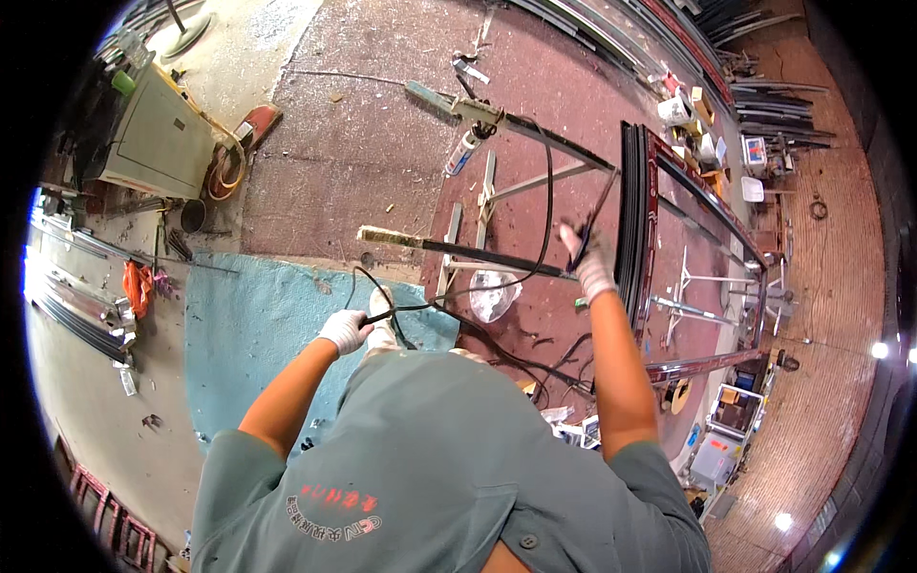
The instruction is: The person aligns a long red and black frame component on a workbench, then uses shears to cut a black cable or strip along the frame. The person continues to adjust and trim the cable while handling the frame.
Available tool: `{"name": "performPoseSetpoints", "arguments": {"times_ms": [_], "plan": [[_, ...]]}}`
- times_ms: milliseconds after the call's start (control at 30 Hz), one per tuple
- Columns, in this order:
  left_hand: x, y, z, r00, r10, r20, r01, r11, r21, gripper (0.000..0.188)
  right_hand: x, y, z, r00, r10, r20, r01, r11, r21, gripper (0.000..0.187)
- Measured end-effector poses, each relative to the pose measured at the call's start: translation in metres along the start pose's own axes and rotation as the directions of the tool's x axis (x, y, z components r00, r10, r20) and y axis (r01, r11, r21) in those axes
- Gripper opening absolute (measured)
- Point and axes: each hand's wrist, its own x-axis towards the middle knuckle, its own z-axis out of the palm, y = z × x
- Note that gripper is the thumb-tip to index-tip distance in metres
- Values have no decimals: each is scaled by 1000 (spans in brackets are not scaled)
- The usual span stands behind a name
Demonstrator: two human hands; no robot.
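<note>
Gripping the black strip, the left hand is closed, its fingers wrapped around one end portion. From this hand, the strip extends to the right and divides into loops: one rises toward the area ahead of the right hand, another runs low to the near left of that hand. A dark section of strip meets the right hand at its fingers, which appear partly spread; whether they are clenched on it cannot be told. Both hands wear white gloves.

The blue mat lies below and around the left hand. A shoe shows just ahead and to the right of this hand. The stand bar runs left from near the right hand, with a clear bag on its near side. Directly right of the right hand are the black profiles, beside the red frame. The tube lies ahead and to the left of the right hand.
</note>
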Motion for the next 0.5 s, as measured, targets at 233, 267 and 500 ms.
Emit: {"name": "performPoseSetpoints", "arguments": {"times_ms": [233, 267, 500], "plan": [[53, 31, 11, 975, 184, 124, -206, 958, 200, 53, -125, 136, -16, 999, 29, -35, -42, 890, -455, 36], [58, 55, 4, 952, 262, 161, -289, 941, 174, 53, -145, 175, -14, 989, -64, -131, 36, 977, -211, 36], [118, 283, -36, 433, 900, -41, -828, 416, 376, 60, -249, 261, -9, 919, 323, -226, -303, 945, 119, 32]]}}
